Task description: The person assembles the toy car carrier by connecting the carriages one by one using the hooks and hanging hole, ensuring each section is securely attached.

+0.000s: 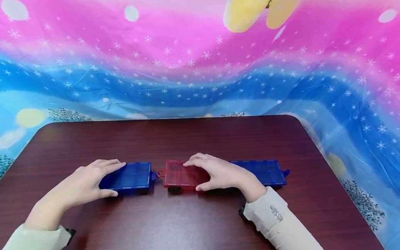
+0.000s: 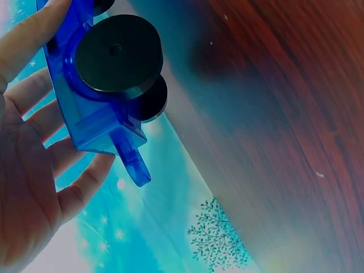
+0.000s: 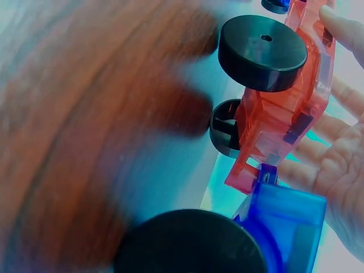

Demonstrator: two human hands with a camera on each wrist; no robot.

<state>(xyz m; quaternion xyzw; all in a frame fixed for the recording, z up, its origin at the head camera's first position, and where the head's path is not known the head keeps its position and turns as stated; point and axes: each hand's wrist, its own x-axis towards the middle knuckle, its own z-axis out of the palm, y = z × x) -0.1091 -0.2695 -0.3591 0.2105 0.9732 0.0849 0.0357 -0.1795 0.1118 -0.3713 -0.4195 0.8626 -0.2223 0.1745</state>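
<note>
Two blue toy wagons and a red one stand in a row, each a see-through flat-topped car on black wheels. My left hand point(image 1: 86, 181) grips the left blue wagon point(image 1: 137, 176), thumb along its near side and fingers over the far side. In the left wrist view, a small hitch point(image 2: 133, 165) sticks out from that wagon's end. My right hand point(image 1: 222, 173) holds the red wagon point(image 1: 179, 174) across its sides. The red loop point(image 1: 160, 173) sits right by the left wagon's blue hitch point(image 1: 154, 175). In the right wrist view, the red wagon's other end joins the right blue wagon point(image 3: 293, 222).
The wagons are on a dark brown wooden table point(image 1: 179, 224) with rounded far corners. Behind and beside it hangs a pink and blue cloth point(image 1: 190, 62) with snowflakes. A blue hook point(image 1: 286, 172) juts from the row's right end.
</note>
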